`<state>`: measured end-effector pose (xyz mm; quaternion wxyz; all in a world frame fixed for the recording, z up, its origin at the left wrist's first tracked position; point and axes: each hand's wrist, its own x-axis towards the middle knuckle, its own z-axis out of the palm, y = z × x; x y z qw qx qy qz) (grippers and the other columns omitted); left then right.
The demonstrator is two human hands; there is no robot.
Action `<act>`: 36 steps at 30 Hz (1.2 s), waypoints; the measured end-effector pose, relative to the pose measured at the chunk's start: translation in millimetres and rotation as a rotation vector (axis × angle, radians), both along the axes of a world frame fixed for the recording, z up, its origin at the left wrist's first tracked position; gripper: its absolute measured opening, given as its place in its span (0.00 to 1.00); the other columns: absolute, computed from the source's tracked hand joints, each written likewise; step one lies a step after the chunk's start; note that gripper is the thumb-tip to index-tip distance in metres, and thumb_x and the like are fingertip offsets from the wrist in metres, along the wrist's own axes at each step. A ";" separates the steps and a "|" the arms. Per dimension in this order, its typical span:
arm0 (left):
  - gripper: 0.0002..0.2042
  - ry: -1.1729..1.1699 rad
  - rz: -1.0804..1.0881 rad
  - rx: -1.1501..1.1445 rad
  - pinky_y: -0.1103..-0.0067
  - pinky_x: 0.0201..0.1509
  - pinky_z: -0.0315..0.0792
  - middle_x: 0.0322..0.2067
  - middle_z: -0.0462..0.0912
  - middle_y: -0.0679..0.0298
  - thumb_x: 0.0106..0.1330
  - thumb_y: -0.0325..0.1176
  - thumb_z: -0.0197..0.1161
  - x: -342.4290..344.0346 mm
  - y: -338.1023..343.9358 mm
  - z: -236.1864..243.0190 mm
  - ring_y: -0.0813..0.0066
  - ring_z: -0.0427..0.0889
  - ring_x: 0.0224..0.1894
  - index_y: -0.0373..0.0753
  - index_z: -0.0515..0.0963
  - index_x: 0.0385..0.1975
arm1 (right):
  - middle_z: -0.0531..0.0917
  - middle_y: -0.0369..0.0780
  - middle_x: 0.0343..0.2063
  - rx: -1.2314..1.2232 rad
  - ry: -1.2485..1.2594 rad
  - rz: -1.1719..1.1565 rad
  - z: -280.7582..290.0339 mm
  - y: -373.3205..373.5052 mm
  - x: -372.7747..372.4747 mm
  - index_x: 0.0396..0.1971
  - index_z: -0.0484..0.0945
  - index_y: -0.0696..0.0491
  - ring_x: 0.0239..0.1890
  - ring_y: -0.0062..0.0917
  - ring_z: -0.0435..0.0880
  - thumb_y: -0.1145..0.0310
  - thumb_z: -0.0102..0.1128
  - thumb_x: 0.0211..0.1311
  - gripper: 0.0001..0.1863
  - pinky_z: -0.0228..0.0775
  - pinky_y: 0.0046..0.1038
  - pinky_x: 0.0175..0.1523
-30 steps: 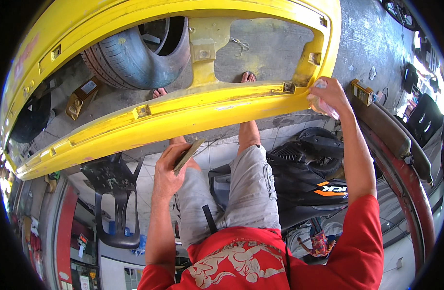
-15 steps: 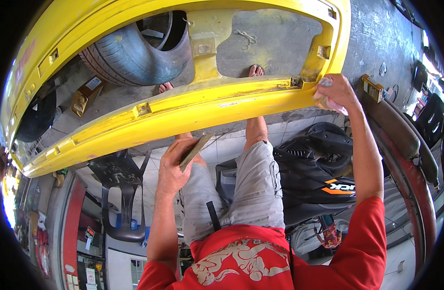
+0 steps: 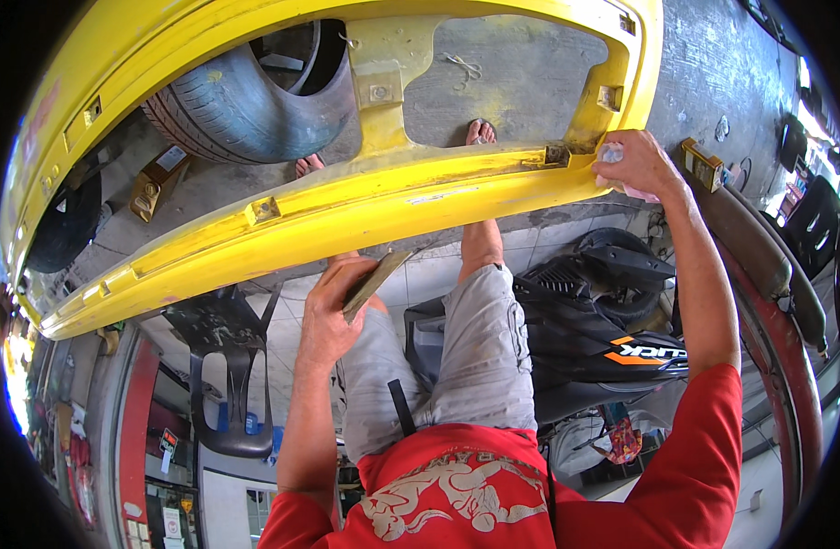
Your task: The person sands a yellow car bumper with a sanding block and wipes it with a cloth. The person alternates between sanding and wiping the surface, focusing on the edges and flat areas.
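Observation:
A large yellow car bumper (image 3: 347,220) spans the view in front of me, its near bar running from lower left to upper right. At the right end of that bar, my right hand (image 3: 641,163) is closed around a crumpled pinkish-white cloth (image 3: 612,156) pressed to the yellow surface. My left hand (image 3: 333,306) grips a thin, flat, greenish-brown rectangular pad (image 3: 376,282), upright and apart from the bumper, just below its near edge. Scuffs and pale scratches mark the near bar.
A tyre (image 3: 255,105) lies beneath the bumper, beside a small box (image 3: 159,183). A black plastic chair (image 3: 232,366) stands at lower left, a black-and-orange motorcycle (image 3: 594,339) at right. Further right are a yellow box (image 3: 704,166) and a dark cylinder (image 3: 754,242).
My right hand and the cloth have shifted slightly upward at the bumper's right end, the elbow a little farther right. My left hand holds almost the same place with the pad.

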<state>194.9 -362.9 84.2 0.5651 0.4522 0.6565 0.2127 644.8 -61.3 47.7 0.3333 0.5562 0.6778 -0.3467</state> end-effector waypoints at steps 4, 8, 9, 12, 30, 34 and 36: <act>0.11 0.012 -0.010 0.012 0.69 0.56 0.85 0.51 0.91 0.50 0.77 0.25 0.70 -1.1 2.3 -1.9 0.56 0.93 0.53 0.31 0.87 0.56 | 0.94 0.56 0.43 0.043 0.012 -0.051 -3.7 1.8 1.8 0.51 0.92 0.63 0.47 0.44 0.96 0.52 0.81 0.53 0.33 0.86 0.40 0.60; 0.12 0.014 -0.014 0.018 0.69 0.58 0.85 0.53 0.91 0.50 0.77 0.24 0.70 -1.7 6.4 -1.7 0.55 0.93 0.55 0.31 0.87 0.56 | 0.95 0.55 0.44 0.017 -0.015 -0.079 -2.3 -0.8 3.2 0.52 0.92 0.62 0.48 0.44 0.96 0.53 0.81 0.54 0.31 0.86 0.40 0.61; 0.12 0.009 -0.016 0.015 0.69 0.58 0.85 0.53 0.91 0.50 0.76 0.24 0.70 -1.3 7.5 -1.0 0.55 0.93 0.55 0.31 0.87 0.56 | 0.95 0.55 0.45 0.025 0.018 -0.092 -2.3 -2.1 3.5 0.52 0.92 0.61 0.48 0.44 0.96 0.53 0.80 0.54 0.31 0.86 0.41 0.61; 0.12 -0.010 -0.010 -0.002 0.69 0.59 0.85 0.53 0.92 0.50 0.76 0.23 0.71 1.3 11.0 1.8 0.55 0.93 0.56 0.31 0.87 0.56 | 0.95 0.55 0.46 0.056 0.021 -0.093 -4.8 -5.1 4.6 0.53 0.93 0.60 0.48 0.44 0.96 0.54 0.80 0.55 0.30 0.86 0.41 0.61; 0.25 0.000 -0.005 0.010 0.63 0.56 0.85 0.50 0.90 0.53 0.54 0.11 0.73 0.2 10.2 -0.7 0.48 0.91 0.53 0.34 0.86 0.55 | 0.94 0.57 0.48 0.077 -0.004 -0.057 -3.7 -2.7 5.4 0.56 0.91 0.64 0.50 0.45 0.96 0.56 0.80 0.59 0.30 0.85 0.40 0.63; 0.25 -0.006 -0.004 0.020 0.64 0.57 0.85 0.50 0.90 0.53 0.55 0.12 0.73 -1.7 12.7 1.8 0.47 0.91 0.54 0.34 0.86 0.55 | 0.95 0.55 0.47 0.050 0.036 -0.061 -8.5 -1.5 16.5 0.55 0.91 0.62 0.49 0.44 0.97 0.58 0.79 0.61 0.28 0.85 0.40 0.62; 0.24 -0.015 -0.001 0.026 0.64 0.57 0.85 0.50 0.90 0.52 0.55 0.12 0.73 -2.0 13.1 1.3 0.47 0.91 0.54 0.34 0.86 0.55 | 0.95 0.55 0.46 0.068 0.047 -0.066 -8.2 -1.0 19.7 0.54 0.91 0.61 0.48 0.43 0.97 0.58 0.79 0.61 0.27 0.86 0.40 0.62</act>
